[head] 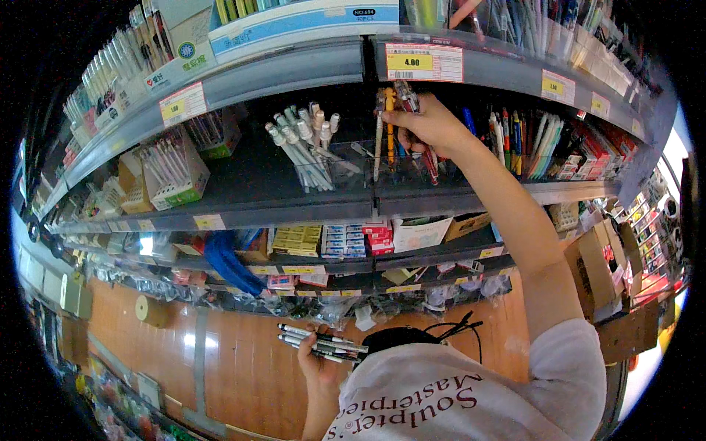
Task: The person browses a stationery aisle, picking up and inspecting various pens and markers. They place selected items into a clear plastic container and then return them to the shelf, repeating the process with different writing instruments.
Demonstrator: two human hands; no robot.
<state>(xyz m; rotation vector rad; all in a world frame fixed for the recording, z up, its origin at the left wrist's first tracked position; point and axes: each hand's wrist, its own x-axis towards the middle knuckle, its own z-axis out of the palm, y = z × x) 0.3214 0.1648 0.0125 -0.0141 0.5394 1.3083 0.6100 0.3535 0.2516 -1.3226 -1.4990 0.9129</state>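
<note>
My right hand [436, 127] reaches up to the pen shelf with its fingers closed around several pens. Among these are a yellow-orange pen [390, 129] and a whitish pen [378, 146] near the thumb, and dark red pens [430, 165] below the palm. Low in front of my shirt, my left hand [317, 353] grips a bundle of black-and-white pens [331, 347], lying almost level. To the left of my right hand, white capped pens [303, 138] lean together in a clear shelf compartment. A loose pen [361, 149] lies between them and the hand.
Pens of several colours [510, 138] and red-and-white boxes [593, 157] sit right of my right hand. The upper shelf edge [287, 71] with price tags overhangs the hand. Lower shelves hold small boxes [343, 241] and a blue cloth-like item [229, 264]. A cardboard box [595, 270] stands at right.
</note>
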